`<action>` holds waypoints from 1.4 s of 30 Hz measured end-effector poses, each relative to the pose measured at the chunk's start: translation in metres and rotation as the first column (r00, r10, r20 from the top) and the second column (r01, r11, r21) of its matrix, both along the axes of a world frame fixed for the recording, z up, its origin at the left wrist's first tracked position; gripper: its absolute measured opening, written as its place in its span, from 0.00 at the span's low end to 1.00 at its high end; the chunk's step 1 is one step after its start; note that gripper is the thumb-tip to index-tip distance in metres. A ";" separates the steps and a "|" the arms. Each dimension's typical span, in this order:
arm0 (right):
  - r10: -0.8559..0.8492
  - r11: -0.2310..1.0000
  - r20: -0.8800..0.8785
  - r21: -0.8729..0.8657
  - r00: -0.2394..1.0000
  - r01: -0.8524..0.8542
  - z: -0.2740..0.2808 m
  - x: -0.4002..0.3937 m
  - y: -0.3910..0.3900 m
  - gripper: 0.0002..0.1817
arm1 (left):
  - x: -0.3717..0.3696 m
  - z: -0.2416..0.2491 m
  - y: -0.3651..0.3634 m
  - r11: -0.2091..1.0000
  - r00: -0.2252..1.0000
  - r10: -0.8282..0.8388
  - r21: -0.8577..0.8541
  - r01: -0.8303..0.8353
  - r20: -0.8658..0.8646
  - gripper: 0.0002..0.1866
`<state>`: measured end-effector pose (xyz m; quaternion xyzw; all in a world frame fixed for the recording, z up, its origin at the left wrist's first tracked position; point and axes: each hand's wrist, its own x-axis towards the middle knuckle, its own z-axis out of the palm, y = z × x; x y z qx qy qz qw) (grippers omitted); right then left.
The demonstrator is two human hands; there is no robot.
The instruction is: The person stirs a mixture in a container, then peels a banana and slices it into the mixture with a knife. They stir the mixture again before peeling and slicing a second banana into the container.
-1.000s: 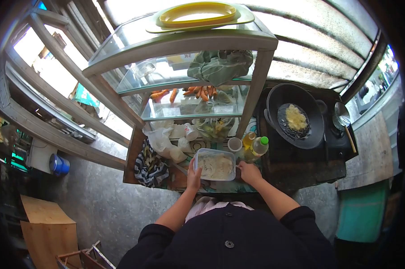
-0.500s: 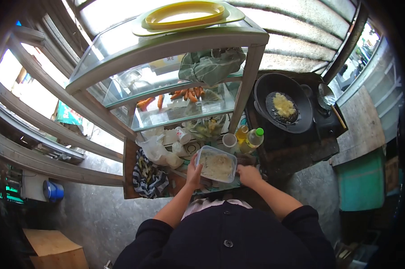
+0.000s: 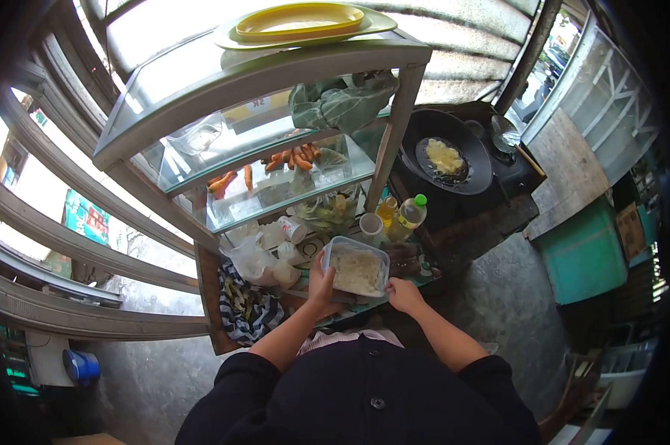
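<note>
A clear plastic container [image 3: 357, 270] of pale batter is in front of my body, above the counter's front edge. My left hand [image 3: 321, 283] grips its left side, thumb over the rim. At its lower right corner is my right hand [image 3: 405, 294], fingers closed; whether they pinch the rim or a utensil is too small to tell. Just behind the container stand an empty-looking plastic cup [image 3: 370, 225] and a green-capped bottle [image 3: 409, 216] of yellow liquid. White plastic bags [image 3: 255, 261] lie to the left of my left hand.
A black wok [image 3: 465, 169] with yellow batter frying in oil [image 3: 445, 157] sits on the stove at the right. Behind the counter rises a glass case [image 3: 276, 178] holding orange food. A striped cloth [image 3: 247, 310] lies at the left, and a strainer [image 3: 505, 133] beyond the wok.
The view has turned, so the wok and case appear further left. Both hands remain at the container, and my right hand now sits closer against its lower right corner.
</note>
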<state>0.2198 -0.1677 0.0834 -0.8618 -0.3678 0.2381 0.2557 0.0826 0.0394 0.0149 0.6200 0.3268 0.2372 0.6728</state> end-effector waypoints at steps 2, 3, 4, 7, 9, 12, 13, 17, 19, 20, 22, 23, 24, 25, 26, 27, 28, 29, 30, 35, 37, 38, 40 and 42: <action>-0.100 0.992 -0.087 0.062 0.991 0.105 -0.021 0.002 0.007 0.07 | -0.004 0.007 0.003 0.998 0.999 -0.032 -0.050 0.031 -0.008 0.33; -0.179 0.973 -0.176 0.117 0.968 0.201 -0.029 0.003 0.012 0.07 | -0.006 0.004 0.005 0.998 0.999 -0.036 -0.046 0.035 -0.008 0.33; -0.179 0.972 -0.176 0.123 0.968 0.202 -0.018 0.002 0.017 0.07 | -0.008 -0.003 0.007 0.985 0.995 -0.096 -0.142 0.096 0.007 0.34; -0.122 0.991 0.101 -0.050 0.987 0.127 0.019 0.003 0.032 0.08 | -0.021 0.009 0.007 0.914 0.991 -0.117 -0.383 0.135 0.070 0.35; 0.179 0.983 0.561 -0.127 0.808 -0.130 0.037 0.005 0.051 0.09 | -0.028 0.015 0.002 0.843 0.991 -0.075 -0.524 0.121 0.109 0.36; 0.188 0.971 0.368 0.069 0.911 -0.229 0.055 -0.008 0.126 0.11 | -0.040 0.025 -0.007 0.720 0.989 0.024 -0.688 0.087 0.149 0.39; 0.196 0.955 0.229 0.177 0.953 -0.239 0.042 -0.013 0.157 0.12 | -0.041 0.029 -0.008 0.730 0.988 0.020 -0.677 0.092 0.155 0.39; 0.028 1.000 -0.768 0.021 0.640 -0.019 -0.016 -0.042 0.271 0.28 | -0.055 -0.022 -0.010 0.928 0.965 -0.194 -0.287 0.238 0.175 0.46; -0.059 0.995 -0.854 -0.011 0.516 0.095 -0.026 -0.045 0.293 0.29 | -0.054 -0.028 -0.009 0.904 0.947 -0.317 0.282 0.320 -0.056 0.49; -0.084 0.992 -0.889 -0.030 0.450 0.126 -0.035 -0.038 0.306 0.30 | -0.050 -0.018 -0.011 0.953 0.971 -0.194 -0.210 0.221 0.141 0.51; -0.112 0.986 -0.924 -0.057 0.366 0.158 -0.036 -0.040 0.306 0.31 | -0.056 -0.021 -0.012 0.730 0.973 0.011 -0.667 0.149 0.230 0.52; -0.088 0.984 -0.913 -0.019 0.397 0.176 -0.036 -0.040 0.300 0.25 | -0.059 -0.021 -0.010 0.968 0.973 -0.228 -0.103 0.230 0.033 0.47; -0.065 0.981 -0.898 0.022 0.435 0.193 -0.026 -0.038 0.291 0.19 | -0.059 -0.024 -0.008 0.793 0.920 -0.296 0.471 0.387 -0.256 0.42; -0.047 0.976 -0.879 0.061 0.474 0.211 -0.012 -0.035 0.278 0.14 | -0.057 -0.018 -0.008 0.790 0.919 -0.305 0.472 0.392 -0.252 0.42; -0.056 0.973 -0.877 0.059 0.477 0.223 -0.001 -0.032 0.258 0.14 | -0.056 -0.012 -0.009 0.943 0.962 -0.245 -0.200 0.265 0.119 0.39; 0.119 0.945 -0.777 0.279 0.619 0.170 0.018 -0.029 0.231 0.11 | -0.054 -0.008 -0.008 0.560 0.942 0.055 -0.791 0.246 0.332 0.37; 0.271 0.876 -0.620 0.476 0.736 0.078 0.036 -0.024 0.202 0.09 | -0.055 -0.010 -0.008 0.554 0.941 0.042 -0.791 0.259 0.337 0.37; 0.290 0.844 -0.472 0.536 0.832 0.010 0.050 -0.013 0.174 0.08 | -0.056 -0.019 -0.008 0.539 0.934 0.067 -0.801 0.261 0.350 0.36; 0.298 0.810 -0.309 0.582 0.903 -0.068 0.063 0.000 0.143 0.08 | -0.060 -0.030 -0.006 0.526 0.928 0.091 -0.809 0.264 0.362 0.34; -0.172 0.796 -0.243 0.536 0.955 0.280 0.068 0.081 -0.023 0.10 | -0.061 -0.044 -0.003 0.593 0.932 0.160 -0.787 0.172 0.324 0.30; -0.339 0.653 -0.376 0.566 0.862 0.503 0.034 0.120 -0.081 0.10 | -0.057 -0.039 -0.010 0.683 0.949 0.176 -0.727 0.074 0.261 0.30; -0.433 0.579 -0.408 0.558 0.804 0.595 0.022 0.140 -0.109 0.10 | -0.058 -0.040 -0.011 0.658 0.949 0.187 -0.750 0.072 0.254 0.30; -0.612 0.503 -0.340 0.529 0.714 0.683 -0.032 0.200 -0.162 0.10 | -0.062 -0.043 -0.009 0.613 0.947 0.212 -0.788 0.063 0.241 0.30; -0.798 0.456 -0.034 0.619 0.601 0.640 -0.069 0.268 -0.200 0.09 | -0.064 -0.041 -0.019 0.568 0.946 0.243 -0.822 0.040 0.214 0.30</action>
